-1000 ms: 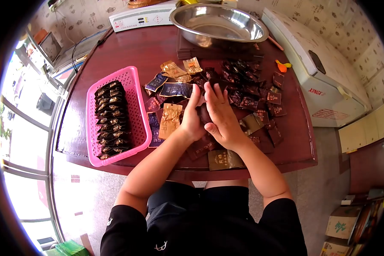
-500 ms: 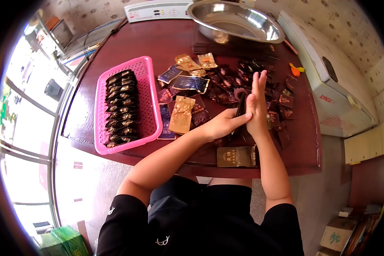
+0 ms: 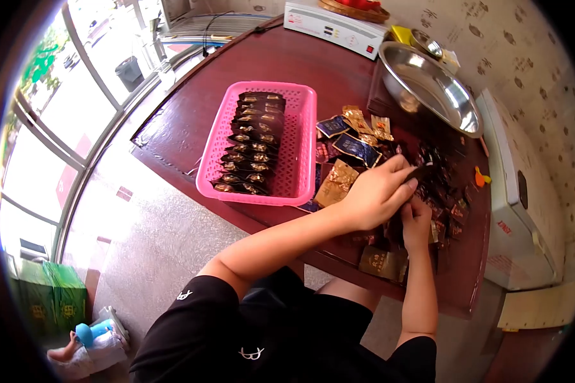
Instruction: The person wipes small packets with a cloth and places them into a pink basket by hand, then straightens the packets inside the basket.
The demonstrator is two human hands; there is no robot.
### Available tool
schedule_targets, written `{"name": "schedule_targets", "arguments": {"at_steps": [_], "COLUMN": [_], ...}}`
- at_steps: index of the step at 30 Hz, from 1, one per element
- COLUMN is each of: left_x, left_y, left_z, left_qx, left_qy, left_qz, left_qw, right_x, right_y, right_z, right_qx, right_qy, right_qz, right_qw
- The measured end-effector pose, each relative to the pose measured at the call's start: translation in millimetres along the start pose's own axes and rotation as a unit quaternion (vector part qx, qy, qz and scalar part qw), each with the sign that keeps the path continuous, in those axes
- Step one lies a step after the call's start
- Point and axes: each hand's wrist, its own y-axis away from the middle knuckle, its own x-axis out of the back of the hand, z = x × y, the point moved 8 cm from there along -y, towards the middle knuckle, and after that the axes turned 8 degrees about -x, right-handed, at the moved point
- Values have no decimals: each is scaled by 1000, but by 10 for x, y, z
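Note:
My left hand [image 3: 378, 196] pinches the top of a dark packet [image 3: 419, 172] over the pile. Just below it, my right hand [image 3: 417, 220] has its fingers closed on the same packet, whose lower part is mostly hidden. Around them lie gold packets [image 3: 338, 181], blue packets [image 3: 358, 149] and many dark red ones [image 3: 459, 210]. An olive-gold packet [image 3: 382, 263] lies at the table's front edge. To the left, a pink basket [image 3: 298, 143] holds a row of dark packets [image 3: 255, 140] along its left side.
A steel basin [image 3: 431, 89] stands at the back right of the red table [image 3: 249, 57]. Behind are a white appliance [image 3: 332, 29] and a wicker tray [image 3: 358, 9]. An orange and yellow object [image 3: 482, 177] lies near the white freezer [image 3: 524, 204]. Green boxes [image 3: 51, 293] stand on the floor.
The view has turned left, shifting the table rightward. My hands, earlier pressed flat together around a dark packet, now have bent fingers closed at its upper part.

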Motion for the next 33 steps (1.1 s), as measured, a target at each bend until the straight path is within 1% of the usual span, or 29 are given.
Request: {"name": "schedule_targets", "arguments": {"at_steps": [2,3,5,6,7,8,9,10,11,12,13,14,16,17,18,19,22,26,27,28,30,31,32,33], "left_x": [205,354,689,899,1109,1321,1526,1766,2036,2277,2514,2657,2781,2861,2851,2801,2813,2802,2793,2782,2788,2791,2800,2808], "left_y": [74,90,112,138,168,212,254,234,255,252,292,295,332,354,346,317,403,427,427,425,411,393,392,399], "left_z": [163,228,269,213,122,-45,-229,-306,-567,-634,-889,-989,-1346,-1491,-1594,-1581,-1608,-1570,-1533,-1506,-1461,-1439,-1456,-1482], "left_qx": [-25,-40,-61,-35,40,102,162,162,128,124,124,165,211,212,163,112,130,114,104,105,123,123,144,166], "left_qy": [-40,-66,-104,-130,-91,-38,15,16,-28,-72,-164,-272,-351,-351,-450,-541,-531,-541,-551,-551,-534,-533,-526,-518], "left_qz": [3,10,25,11,9,38,67,85,113,137,129,75,-20,-17,-85,-152,-138,-109,-99,-99,-94,-95,-102,-110], "left_qw": [999,997,992,991,995,993,984,983,985,980,970,945,912,912,874,819,826,826,822,822,831,832,832,832], "right_x": [-164,-214,-419,-476,-521,-593,-694,-780,-870,-959,-1061,-1171,-1401,-1512,-1616,-1721,-1960,-2203,-2268,-2314,-2484,-2572,-2609,-2693], "right_y": [-23,-64,-180,-276,-402,-520,-640,-783,-943,-1108,-1266,-1419,-1698,-1826,-1934,-2018,-2219,-2377,-2396,-2427,-2453,-2434,-2456,-2453], "right_z": [-137,-249,-414,-465,-589,-738,-909,-954,-961,-968,-958,-942,-846,-768,-710,-686,-629,-581,-569,-537,-447,-414,-357,-285], "right_qx": [-9,-7,-57,-57,7,71,96,124,137,151,145,138,152,148,144,137,155,143,163,162,176,192,191,217], "right_qy": [-43,-44,-83,-82,24,129,143,153,199,244,261,279,384,400,415,434,448,461,467,467,517,521,521,538], "right_qz": [-46,-51,-133,-136,-114,-90,-74,-56,-46,-34,-27,-20,-4,-13,-21,-29,-14,-17,-21,-21,-66,-102,-102,-114], "right_qw": [998,998,986,986,993,985,982,979,969,957,954,950,911,905,898,890,880,876,869,869,835,825,825,806]}}
